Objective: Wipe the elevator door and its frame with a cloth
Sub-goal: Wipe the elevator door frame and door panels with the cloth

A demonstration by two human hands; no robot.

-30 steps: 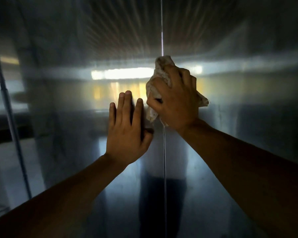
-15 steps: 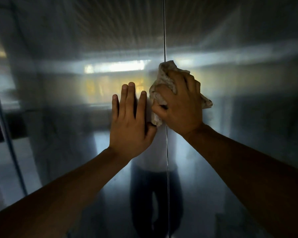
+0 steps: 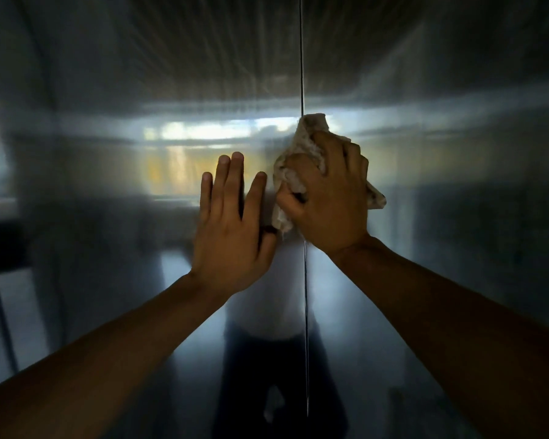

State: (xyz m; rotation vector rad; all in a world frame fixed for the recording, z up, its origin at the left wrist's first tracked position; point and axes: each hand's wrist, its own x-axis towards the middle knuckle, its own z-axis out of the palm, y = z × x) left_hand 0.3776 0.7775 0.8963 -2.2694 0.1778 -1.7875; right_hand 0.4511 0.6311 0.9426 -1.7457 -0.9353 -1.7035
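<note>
Starting at the far left, a thin dark vertical strip (image 3: pixel 0 315) stands at the picture's edge; it may be part of the frame, but the blur makes that uncertain. Next comes the brushed, reflective grey metal elevator door (image 3: pixel 114 217), its left panel showing a dim reflection of a lit window and of the person standing before it. The left hand (image 3: pixel 232 229) lies flat on this panel, fingers straight and slightly spread, holding nothing, apparently bracing. Just beside it, nearly touching at the thumb, the right hand (image 3: pixel 327 201) has its fingers curled around a crumpled beige cloth (image 3: pixel 301 153) and presses it against the metal. The wad sits right over the narrow dark vertical centre seam (image 3: pixel 301 58) where the two panels meet, with a corner of fabric poking out to the right of the knuckles. Beyond it the right panel runs off in shadow.

As for progress, the wiping looks to be under way around chest height along the seam. No streaks, wet patches or dirt can be made out in this light, so how much of the door has been covered cannot be judged. The upper and lower stretches of both panels, and the frame, probably remain to be done.
</note>
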